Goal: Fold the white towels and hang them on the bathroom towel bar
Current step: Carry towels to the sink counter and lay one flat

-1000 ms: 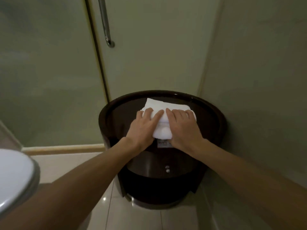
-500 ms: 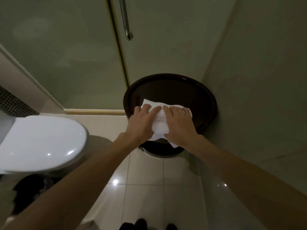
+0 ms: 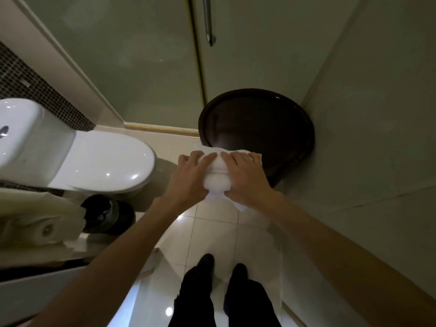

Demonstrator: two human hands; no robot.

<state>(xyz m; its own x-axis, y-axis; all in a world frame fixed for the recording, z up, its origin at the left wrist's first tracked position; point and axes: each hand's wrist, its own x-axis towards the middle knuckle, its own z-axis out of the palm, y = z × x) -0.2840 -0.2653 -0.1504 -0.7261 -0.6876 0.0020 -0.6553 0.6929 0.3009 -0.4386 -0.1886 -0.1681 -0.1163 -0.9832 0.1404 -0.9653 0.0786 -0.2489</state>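
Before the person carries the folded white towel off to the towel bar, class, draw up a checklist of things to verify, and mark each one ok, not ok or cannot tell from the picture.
1. Both hands grip the towel: ok, left hand and right hand clasp it from either side.
2. Towel clear of the dark round table: ok, it is held up at the table's near edge.
3. Fold intact: not ok, a loose corner hangs below the hands.
4. Towel bar located: cannot tell, only a metal handle on the glass door shows.
5. Floor ahead free of obstacles: ok, bare tiles in front of the feet.
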